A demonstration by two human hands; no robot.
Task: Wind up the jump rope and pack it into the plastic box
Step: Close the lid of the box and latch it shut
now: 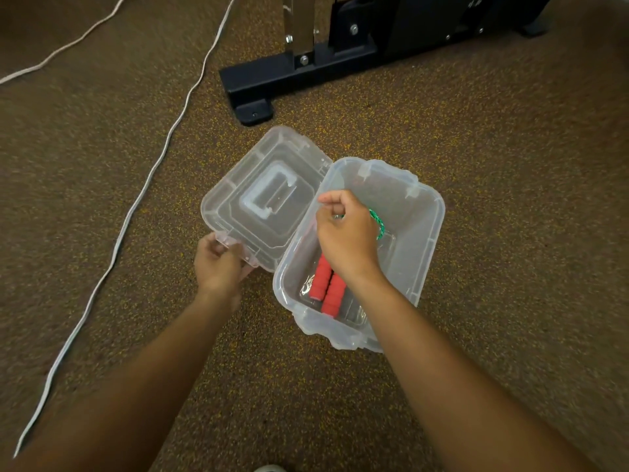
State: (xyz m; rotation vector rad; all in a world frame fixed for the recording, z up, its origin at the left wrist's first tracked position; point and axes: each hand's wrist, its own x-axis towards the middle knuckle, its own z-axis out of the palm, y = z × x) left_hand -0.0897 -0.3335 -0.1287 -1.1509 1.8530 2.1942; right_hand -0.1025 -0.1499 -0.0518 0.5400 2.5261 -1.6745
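A clear plastic box (423, 233) stands open on the speckled floor, its clear lid (262, 195) lying flat to its left. Two red foam jump rope handles (326, 286) lie side by side inside the box near its front. My right hand (343, 233) hovers over the box interior, fingers closed around the green rope (378, 225), a loop of which shows past my knuckles. My left hand (219, 265) pinches the near corner of the lid.
A black metal base of gym equipment (292, 76) stands just beyond the lid. A white cable (143, 195) runs diagonally across the floor on the left, and another white cord (64, 49) lies at the far left top.
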